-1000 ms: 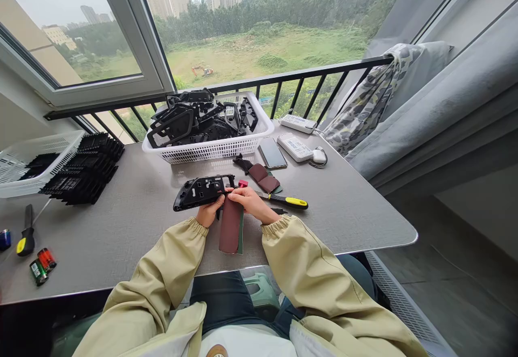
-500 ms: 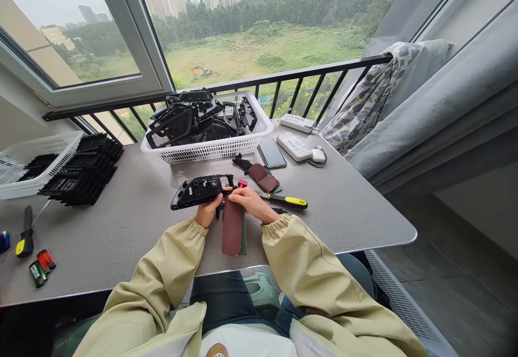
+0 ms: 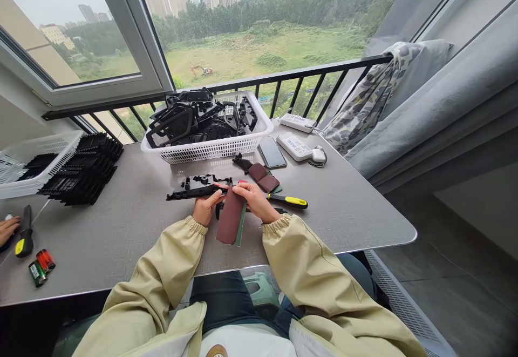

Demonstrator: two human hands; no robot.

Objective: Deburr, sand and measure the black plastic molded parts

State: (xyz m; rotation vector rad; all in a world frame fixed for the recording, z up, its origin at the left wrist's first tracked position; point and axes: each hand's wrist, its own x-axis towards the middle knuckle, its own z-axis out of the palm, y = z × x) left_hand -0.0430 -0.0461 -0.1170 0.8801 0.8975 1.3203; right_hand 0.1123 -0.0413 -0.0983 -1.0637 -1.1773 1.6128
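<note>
By the balcony railing point(image 3: 299, 71), a grey table point(image 3: 121, 227) holds black parts point(image 3: 210, 130).

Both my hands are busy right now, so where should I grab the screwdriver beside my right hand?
Probably by its yellow and black handle, coming from the right: the screwdriver lies flat on the table, and its other end runs in beside your right hand, leaving the handle's far end free.

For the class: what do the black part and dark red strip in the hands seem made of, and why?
The black part looks like moulded matt plastic: sharp clip shapes, no metallic shine. The strip looks like sandpaper: dull, thin, curving sheet; its grit is too fine to see.
</note>
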